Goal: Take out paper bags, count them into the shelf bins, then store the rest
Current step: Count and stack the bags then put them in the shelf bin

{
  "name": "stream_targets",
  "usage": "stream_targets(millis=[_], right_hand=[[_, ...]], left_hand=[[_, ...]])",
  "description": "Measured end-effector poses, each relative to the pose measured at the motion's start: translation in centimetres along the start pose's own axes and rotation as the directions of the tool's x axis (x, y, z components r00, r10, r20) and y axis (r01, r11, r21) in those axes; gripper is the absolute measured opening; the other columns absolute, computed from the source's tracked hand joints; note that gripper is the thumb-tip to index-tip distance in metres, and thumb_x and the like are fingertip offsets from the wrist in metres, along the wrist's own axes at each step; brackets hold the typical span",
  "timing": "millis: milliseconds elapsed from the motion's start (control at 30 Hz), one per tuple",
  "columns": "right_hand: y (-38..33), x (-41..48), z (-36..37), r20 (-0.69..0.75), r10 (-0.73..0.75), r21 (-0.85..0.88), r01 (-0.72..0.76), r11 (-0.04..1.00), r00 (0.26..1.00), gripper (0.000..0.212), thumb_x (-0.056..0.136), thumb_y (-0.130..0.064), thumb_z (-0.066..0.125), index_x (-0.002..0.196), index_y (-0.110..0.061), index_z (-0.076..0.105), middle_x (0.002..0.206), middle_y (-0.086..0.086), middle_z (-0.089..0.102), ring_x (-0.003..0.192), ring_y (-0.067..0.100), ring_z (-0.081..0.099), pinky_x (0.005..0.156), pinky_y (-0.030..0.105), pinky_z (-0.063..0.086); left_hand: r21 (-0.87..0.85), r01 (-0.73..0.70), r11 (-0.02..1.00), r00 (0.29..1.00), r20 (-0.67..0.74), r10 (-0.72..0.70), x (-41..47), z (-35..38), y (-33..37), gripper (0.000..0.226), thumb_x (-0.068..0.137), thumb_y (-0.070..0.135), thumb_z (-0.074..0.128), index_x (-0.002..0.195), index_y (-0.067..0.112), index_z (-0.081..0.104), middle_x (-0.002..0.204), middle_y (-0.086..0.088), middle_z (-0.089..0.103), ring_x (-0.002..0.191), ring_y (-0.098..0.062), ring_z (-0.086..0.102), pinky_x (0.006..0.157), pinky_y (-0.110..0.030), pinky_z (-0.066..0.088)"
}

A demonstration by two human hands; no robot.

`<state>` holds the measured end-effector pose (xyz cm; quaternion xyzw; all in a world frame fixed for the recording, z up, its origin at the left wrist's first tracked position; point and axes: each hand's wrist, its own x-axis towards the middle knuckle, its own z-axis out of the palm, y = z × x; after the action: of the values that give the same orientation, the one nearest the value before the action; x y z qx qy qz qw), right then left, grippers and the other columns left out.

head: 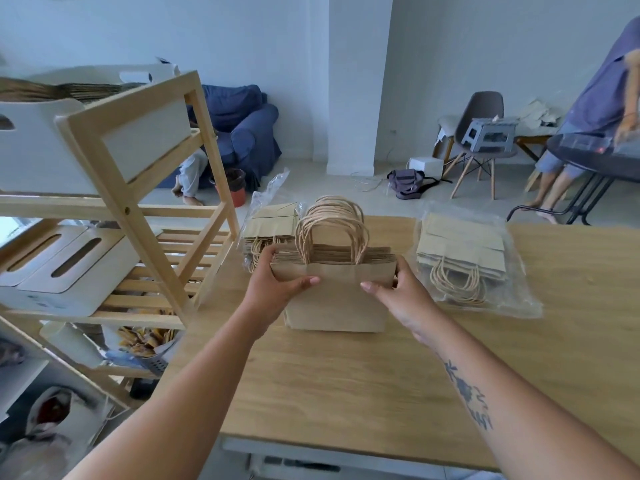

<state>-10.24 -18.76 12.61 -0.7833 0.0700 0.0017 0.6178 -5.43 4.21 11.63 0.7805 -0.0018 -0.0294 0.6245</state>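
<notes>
A thick stack of flat brown kraft paper bags with twisted paper-cord handles (334, 296) stands upright on its lower edge on the light wood-grain table (346, 386), gripped from both sides. The left hand (277, 284) clamps the stack's left edge, thumb across the near face and the other fingers wrapped behind. The right hand (398, 289) clamps the right edge the same way, its thumb pointing inward along the front sheet. The handles rise in a bunched arch above and between the 2 sets of fingertips.

Just beyond the left hand's fingers lies an opened clear plastic pack of similar brown bags (268, 233), flat on the table. Just outside the right hand's fingers lies a second clear plastic pack of brown bags (465, 261), also flat, handles toward the camera.

Further out past the left hand stands a pale wooden slatted shelf unit (138, 209). A white bin with a slot handle (45, 143) on its upper level holds brown bags; 2 white slotted bins (65, 268) sit on the level below.
</notes>
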Motion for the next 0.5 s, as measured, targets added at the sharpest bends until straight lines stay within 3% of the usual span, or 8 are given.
stream_targets(millis=[100, 200, 300, 367, 433, 500], right_hand=[[0.0, -0.1, 0.1, 0.01, 0.003, -0.008, -0.003, 1.0, 1.0, 0.055, 0.086, -0.025, 0.074, 0.123, -0.038, 0.036, 0.103, -0.023, 0.058, 0.095, -0.005, 0.055, 0.071, 0.011, 0.038], [0.0, -0.1, 0.1, 0.027, 0.007, -0.027, -0.007, 1.0, 1.0, 0.062, 0.084, -0.026, 0.075, 0.132, -0.032, 0.036, 0.115, -0.011, 0.062, 0.108, 0.01, 0.057, 0.078, 0.018, 0.041], [-0.4, 0.2, -0.1, 0.071, 0.037, -0.087, -0.031, 0.996, 0.997, 0.071, 0.091, -0.03, 0.068, 0.146, -0.025, 0.023, 0.129, -0.004, 0.056, 0.113, 0.013, 0.047, 0.093, 0.028, 0.034], [-0.7, 0.6, -0.3, 0.093, 0.036, -0.102, -0.026, 0.994, 0.995, 0.064, 0.093, -0.028, 0.065, 0.143, -0.025, 0.025, 0.128, -0.004, 0.058, 0.119, 0.015, 0.05, 0.094, 0.029, 0.036], [-0.7, 0.7, -0.5, 0.086, 0.022, -0.102, -0.013, 0.995, 0.996, 0.047, 0.092, -0.025, 0.066, 0.127, -0.029, 0.035, 0.12, -0.003, 0.063, 0.115, 0.017, 0.056, 0.089, 0.029, 0.039], [-0.3, 0.7, -0.6, 0.082, 0.026, -0.074, -0.02, 0.997, 0.996, 0.043, 0.091, -0.023, 0.068, 0.12, -0.03, 0.038, 0.114, -0.005, 0.065, 0.11, 0.015, 0.059, 0.087, 0.029, 0.042]], left_hand=[[-0.009, 0.026, 1.0, 1.0, 0.005, -0.026, -0.1, 0.2, -0.3, 0.113, 0.056, 0.04, 0.096, 0.148, 0.031, 0.03, 0.144, -0.002, 0.048, 0.136, -0.021, 0.041, 0.115, -0.045, 0.036], [0.005, 0.042, 0.999, 0.999, 0.026, -0.042, -0.1, 0.1, -0.3, 0.123, 0.042, 0.057, 0.096, 0.145, 0.036, 0.033, 0.138, -0.002, 0.056, 0.132, -0.022, 0.049, 0.112, -0.046, 0.041], [0.022, 0.039, 0.999, 0.998, 0.047, -0.04, 0.1, 0.0, 0.4, 0.092, 0.063, 0.034, 0.093, 0.136, 0.023, 0.037, 0.114, 0.008, 0.061, 0.119, -0.017, 0.055, 0.104, -0.032, 0.043], [0.059, 0.014, 0.998, 0.999, 0.044, -0.017, 0.4, -0.2, 0.7, 0.08, 0.072, 0.024, 0.089, 0.131, 0.025, 0.036, 0.111, 0.009, 0.059, 0.113, -0.015, 0.055, 0.096, -0.028, 0.043], [0.089, 0.017, 0.996, 0.999, 0.037, -0.021, 0.4, -0.4, 0.8, 0.093, 0.069, 0.031, 0.09, 0.142, 0.019, 0.034, 0.123, 0.004, 0.056, 0.119, -0.017, 0.052, 0.102, -0.032, 0.043], [0.13, 0.038, 0.991, 0.998, 0.042, -0.044, -0.2, -0.4, 1.1, 0.114, 0.058, 0.05, 0.092, 0.149, 0.02, 0.03, 0.134, 0.004, 0.051, 0.128, -0.018, 0.048, 0.111, -0.04, 0.041]])
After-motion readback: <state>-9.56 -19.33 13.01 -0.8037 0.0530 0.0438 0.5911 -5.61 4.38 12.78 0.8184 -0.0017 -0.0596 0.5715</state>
